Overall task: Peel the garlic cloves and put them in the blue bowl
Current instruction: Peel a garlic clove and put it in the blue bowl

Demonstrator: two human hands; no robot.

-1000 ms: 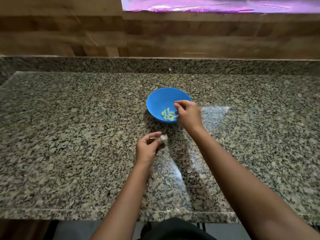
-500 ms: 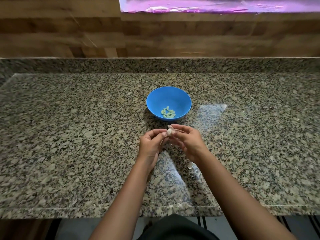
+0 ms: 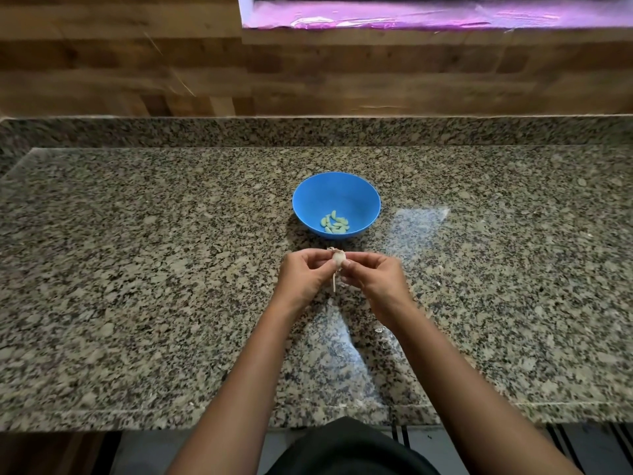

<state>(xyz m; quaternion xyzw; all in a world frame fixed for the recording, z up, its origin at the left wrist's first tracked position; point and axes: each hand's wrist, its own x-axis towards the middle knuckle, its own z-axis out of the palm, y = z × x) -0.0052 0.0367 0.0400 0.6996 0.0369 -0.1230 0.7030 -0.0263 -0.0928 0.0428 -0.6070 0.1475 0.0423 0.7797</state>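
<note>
We pinch a garlic piece [image 3: 337,259] between left hand [image 3: 307,273] and right hand [image 3: 373,275] near the bowl [image 3: 366,197], so peeled cloves [image 3: 335,223] drop in easily.

Both hands meet over the middle of the counter [image 3: 137,269], well in from its front edge. Left hand [image 3: 303,277] and right hand [image 3: 375,281] pinch a small pale garlic [image 3: 337,258] between their fingertips, with a thin strand [image 3: 334,283] hanging below it. Just behind them, toward the back edge, sits the bowl [image 3: 318,197], a little heap of peeled cloves [image 3: 335,223] at its bottom. Skin scraps [image 3: 381,330] lie on the counter beside the right forearm.
</note>
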